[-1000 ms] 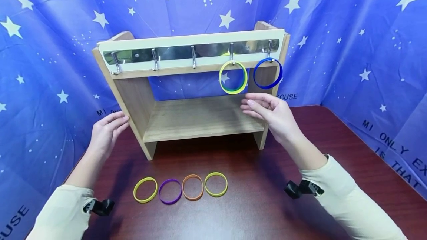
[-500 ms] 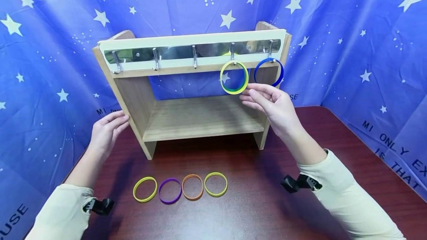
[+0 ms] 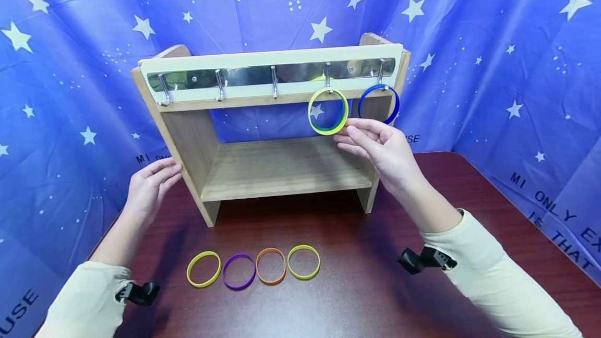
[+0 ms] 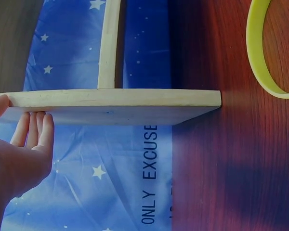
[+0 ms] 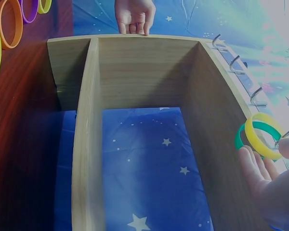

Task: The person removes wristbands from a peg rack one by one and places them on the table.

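In the head view, a yellow wristband (image 3: 312, 119) and a green wristband (image 5: 239, 139) hang together on one hook of a wooden shelf (image 3: 281, 168). My right hand (image 3: 377, 147) reaches them from the right, its fingertips touching the lower right of the bands, fingers mostly straight. In the right wrist view, its thumb shows apart from the fingers. A blue wristband (image 3: 398, 103) hangs on the rightmost hook, partly behind that hand. My left hand (image 3: 149, 186) rests its fingertips on the shelf's left side panel (image 4: 135, 98), fingers extended.
On the dark red table (image 3: 281, 312) lie a yellow wristband (image 3: 189, 275), a purple wristband (image 3: 226, 278), an orange wristband (image 3: 259, 270) and a yellow-green wristband (image 3: 317, 270) in a row. Other metal hooks (image 3: 274, 82) line the shelf's top rail. A starry blue curtain (image 3: 263, 9) surrounds the table.
My right hand has risen slightly and moved left, from just below the hanging bands to touching them. The yellow band has shifted a little left. My left hand stays in place.
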A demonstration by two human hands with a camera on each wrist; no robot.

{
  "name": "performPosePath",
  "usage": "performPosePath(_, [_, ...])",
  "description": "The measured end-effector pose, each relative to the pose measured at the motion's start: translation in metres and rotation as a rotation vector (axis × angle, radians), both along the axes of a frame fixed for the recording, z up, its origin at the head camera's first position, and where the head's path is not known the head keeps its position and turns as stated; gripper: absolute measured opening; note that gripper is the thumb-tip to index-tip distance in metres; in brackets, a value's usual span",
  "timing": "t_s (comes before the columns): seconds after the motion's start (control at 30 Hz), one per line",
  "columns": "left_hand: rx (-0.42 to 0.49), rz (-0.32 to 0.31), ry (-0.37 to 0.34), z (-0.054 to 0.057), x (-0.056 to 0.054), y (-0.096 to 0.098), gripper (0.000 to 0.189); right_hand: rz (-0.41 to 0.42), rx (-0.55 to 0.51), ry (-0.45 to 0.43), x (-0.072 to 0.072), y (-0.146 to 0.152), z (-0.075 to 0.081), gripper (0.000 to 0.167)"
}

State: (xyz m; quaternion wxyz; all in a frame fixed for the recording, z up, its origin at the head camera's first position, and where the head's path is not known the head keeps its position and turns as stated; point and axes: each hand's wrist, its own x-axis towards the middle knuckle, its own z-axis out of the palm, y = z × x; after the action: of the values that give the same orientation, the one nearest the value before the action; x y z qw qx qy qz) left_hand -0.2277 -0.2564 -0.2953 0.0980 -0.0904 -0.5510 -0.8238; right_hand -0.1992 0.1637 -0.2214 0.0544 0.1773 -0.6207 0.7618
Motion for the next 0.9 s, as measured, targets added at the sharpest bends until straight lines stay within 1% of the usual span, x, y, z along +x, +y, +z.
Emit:
performPosePath(0.13, [0.001, -0.003, 0.002, 0.001, 0.0, -0.001, 0.029, 0.0, -0.01, -0.005, 0.001, -0.002, 0.004, 0.02])
performPosePath(0.27, [0.001, -0.006, -0.004, 0.001, 0.0, -0.001, 0.03, 0.016, -0.054, -0.007, 0.001, -0.004, 0.006, 0.011])
performPosePath(0.4, [0.01, -0.01, 0.001, -0.001, 0.0, -0.002, 0.03, 0.026, -0.097, -0.013, 0.001, -0.007, 0.007, 0.008])
performPosePath(0.57, [0.011, -0.012, 0.006, -0.001, 0.002, -0.002, 0.029, 0.018, -0.147, -0.008, -0.003, -0.011, 0.006, 0.009])
performPosePath(0.77, [0.0, -0.002, -0.003, 0.0, 0.002, -0.001, 0.028, -0.025, -0.208, 0.022, -0.007, -0.016, 0.003, 0.022])
performPosePath(0.9, [0.009, 0.0, -0.005, 0.0, 0.002, 0.0, 0.029, -0.026, -0.255, 0.041, -0.008, -0.019, 0.004, 0.022])
